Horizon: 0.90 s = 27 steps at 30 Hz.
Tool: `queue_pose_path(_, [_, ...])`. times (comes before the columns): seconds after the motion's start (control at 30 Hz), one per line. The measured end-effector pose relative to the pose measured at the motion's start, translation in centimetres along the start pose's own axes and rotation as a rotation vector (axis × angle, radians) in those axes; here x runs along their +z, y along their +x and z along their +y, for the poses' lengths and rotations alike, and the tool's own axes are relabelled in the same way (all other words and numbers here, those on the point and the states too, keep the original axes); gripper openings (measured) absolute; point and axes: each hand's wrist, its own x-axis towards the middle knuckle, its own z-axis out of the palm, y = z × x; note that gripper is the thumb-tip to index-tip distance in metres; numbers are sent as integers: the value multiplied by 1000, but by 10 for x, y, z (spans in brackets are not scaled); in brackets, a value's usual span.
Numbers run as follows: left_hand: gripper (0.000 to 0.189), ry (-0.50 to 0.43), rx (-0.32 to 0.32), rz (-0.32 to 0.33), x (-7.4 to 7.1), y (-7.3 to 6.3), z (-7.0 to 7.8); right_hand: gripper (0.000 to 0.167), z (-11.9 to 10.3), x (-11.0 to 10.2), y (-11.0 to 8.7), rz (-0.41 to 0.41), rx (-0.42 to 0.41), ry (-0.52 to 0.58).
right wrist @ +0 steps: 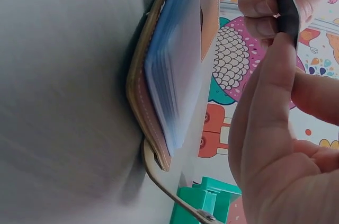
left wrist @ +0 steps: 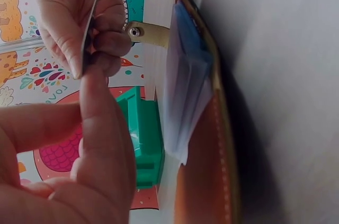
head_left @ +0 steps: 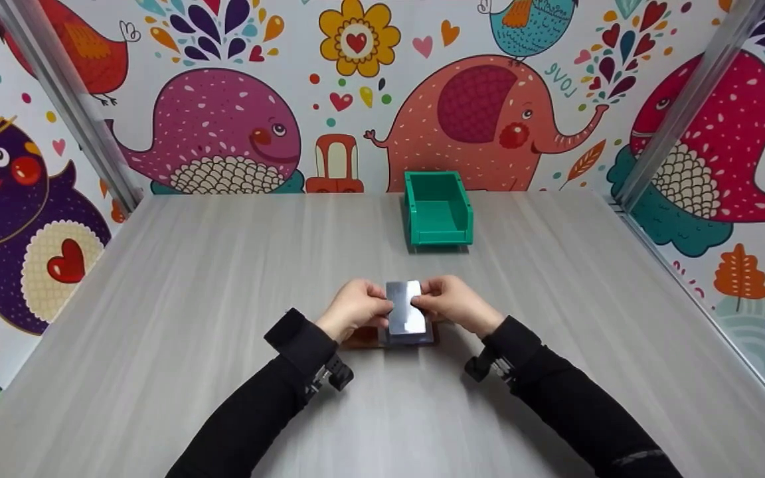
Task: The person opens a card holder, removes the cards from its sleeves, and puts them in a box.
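Between both hands a shiny silver card [head_left: 405,318] is held by its edges, above an open brown card holder [head_left: 361,338]. My left hand [head_left: 360,305] pinches the card's left edge, thumb on its face. On the opposite edge, my right hand [head_left: 457,302] pinches it the same way. Seen edge-on in the right wrist view, the card [right wrist: 287,9] is thin and dark. Below the hands, the holder's clear plastic sleeves [left wrist: 185,81] stand fanned up from its stitched cover [left wrist: 204,171]. A strap with a metal snap [left wrist: 135,32] sticks out from the holder's side.
A green open-front bin [head_left: 439,234] stands at the back of the grey wood-grain table [head_left: 223,265], right of centre. Panels printed with cartoon animals [head_left: 223,126] enclose the back and sides, with metal posts [head_left: 694,99] at the corners.
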Motion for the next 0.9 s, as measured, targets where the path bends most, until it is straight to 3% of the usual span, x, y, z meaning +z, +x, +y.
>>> queue_pose_path(0.3, [13, -85, 13, 32, -7, 2, 1, 13, 0, -10, 1, 44, -28, -36])
queue_pose_path(0.5, [16, -10, 67, 123, -22, 2, -2, 17, 2, -27, -4, 46, -62, 7])
queue_pose_path(0.6, [19, 109, 84, 180, -31, -1, -4, 18, 3, -36, -5, 54, -65, 29])
queue_pose_path(0.8, [27, 519, 155, 313, -47, -6, -10, 17, 5, -53, -4, 88, -72, 57])
queue_pose_path(0.9, [31, 609, 169, 325, -50, -7, -14, 16, 5, -60, -4, 112, -80, 56])
